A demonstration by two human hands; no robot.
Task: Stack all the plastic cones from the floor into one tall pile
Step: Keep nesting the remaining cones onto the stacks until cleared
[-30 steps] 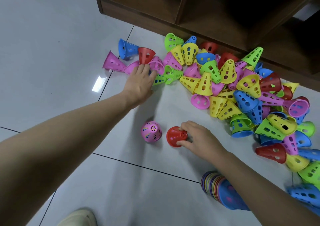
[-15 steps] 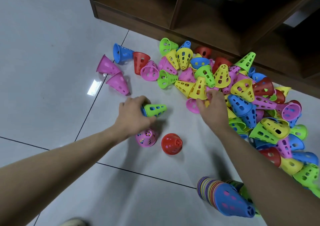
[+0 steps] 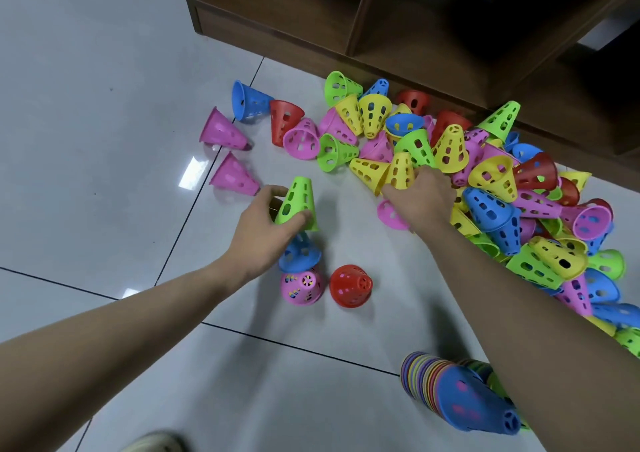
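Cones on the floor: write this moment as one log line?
left hand: holds green cone | right hand: grips yellow cone | stack: lying sideways

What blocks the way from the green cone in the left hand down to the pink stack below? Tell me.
A blue cone does: it sits directly under the green cone held by the left hand, just above the pink stack. Whether the hand also holds the blue one, I cannot tell.
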